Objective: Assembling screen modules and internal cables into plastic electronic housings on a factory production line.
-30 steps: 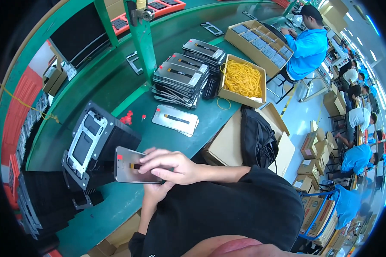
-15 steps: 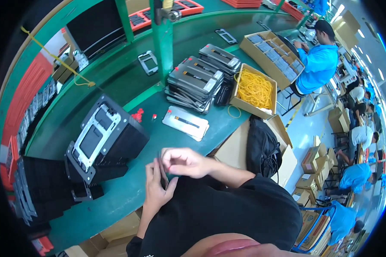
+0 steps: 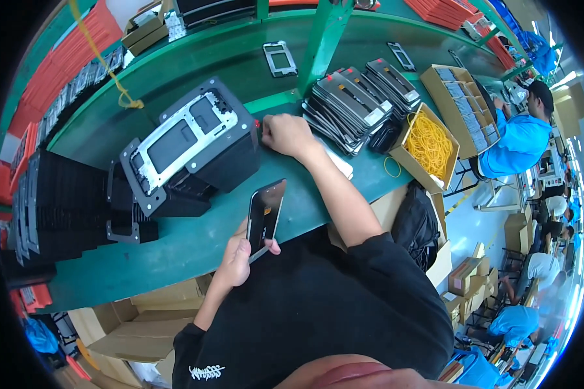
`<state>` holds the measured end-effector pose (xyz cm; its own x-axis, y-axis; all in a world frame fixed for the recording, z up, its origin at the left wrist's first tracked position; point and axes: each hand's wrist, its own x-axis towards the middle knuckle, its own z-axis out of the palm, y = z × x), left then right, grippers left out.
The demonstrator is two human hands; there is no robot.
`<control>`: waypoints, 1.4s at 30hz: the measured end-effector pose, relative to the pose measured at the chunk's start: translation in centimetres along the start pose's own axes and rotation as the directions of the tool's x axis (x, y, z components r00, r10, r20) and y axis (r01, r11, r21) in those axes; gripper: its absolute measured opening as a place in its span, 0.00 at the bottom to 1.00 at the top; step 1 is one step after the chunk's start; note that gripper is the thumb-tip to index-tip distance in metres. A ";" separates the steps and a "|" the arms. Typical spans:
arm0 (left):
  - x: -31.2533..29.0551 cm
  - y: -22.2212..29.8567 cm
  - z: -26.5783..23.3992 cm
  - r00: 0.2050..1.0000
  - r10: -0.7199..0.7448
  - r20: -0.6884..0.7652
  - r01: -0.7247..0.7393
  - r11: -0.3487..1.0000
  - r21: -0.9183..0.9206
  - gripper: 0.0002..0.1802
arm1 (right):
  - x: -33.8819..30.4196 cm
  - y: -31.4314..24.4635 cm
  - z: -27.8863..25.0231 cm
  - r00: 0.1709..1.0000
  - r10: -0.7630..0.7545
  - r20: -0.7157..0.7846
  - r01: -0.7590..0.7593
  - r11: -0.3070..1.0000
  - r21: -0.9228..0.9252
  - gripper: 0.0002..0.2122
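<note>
My left hand (image 3: 236, 260) grips a phone screen (image 3: 266, 217) upright by its lower part, thumb across the near edge. Its dark, glossy face has a small orange patch. My right hand (image 3: 287, 135) is curled closed low over the green bench, beside the right edge of the black fixture block; whatever its fingers hold is hidden. A small red piece (image 3: 257, 123) shows beside its knuckles. Behind the right forearm, a silver-white panel (image 3: 337, 162) lies mostly covered. The white metal frame (image 3: 182, 139) rests on top of the black block (image 3: 230, 159).
Stacked phone screens (image 3: 347, 107) stand beyond my right hand. Right of them are a box of yellow rubber bands (image 3: 428, 146) and a divided carton (image 3: 461, 107). Black trays (image 3: 65, 207) pile up at left. A green post (image 3: 328, 45) rises behind. A co-worker (image 3: 516, 139) sits at right.
My right hand has left the phone screen and reached forward to the bench by the red pieces. My left hand still holds the screen, now turned so its dark face shows. The view has shifted.
</note>
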<state>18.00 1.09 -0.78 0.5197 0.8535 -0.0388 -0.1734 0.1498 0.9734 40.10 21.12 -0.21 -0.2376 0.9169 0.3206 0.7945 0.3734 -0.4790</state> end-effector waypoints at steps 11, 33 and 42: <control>2.3 2.9 -0.3 0.983 0.153 -0.100 -0.167 0.974 -0.152 0.47 | -7.3 -6.4 -8.5 0.968 -0.236 0.085 -0.076 0.050 0.996 0.14; 2.5 20.7 -8.0 0.789 0.590 -0.169 0.038 0.228 0.973 0.45 | 6.1 -8.0 -11.6 0.989 -0.136 -0.048 0.134 0.744 0.654 0.12; 7.5 19.8 -7.5 0.852 0.485 -0.197 0.060 0.282 0.957 0.49 | 6.6 -7.0 -11.5 0.977 -0.074 0.199 -0.069 0.776 0.628 0.24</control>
<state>12.19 14.25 16.47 0.1943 0.8980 0.3947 0.7832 -0.3843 0.4888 39.43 22.96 14.67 -0.4023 0.8963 0.1866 0.2817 0.3151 -0.9063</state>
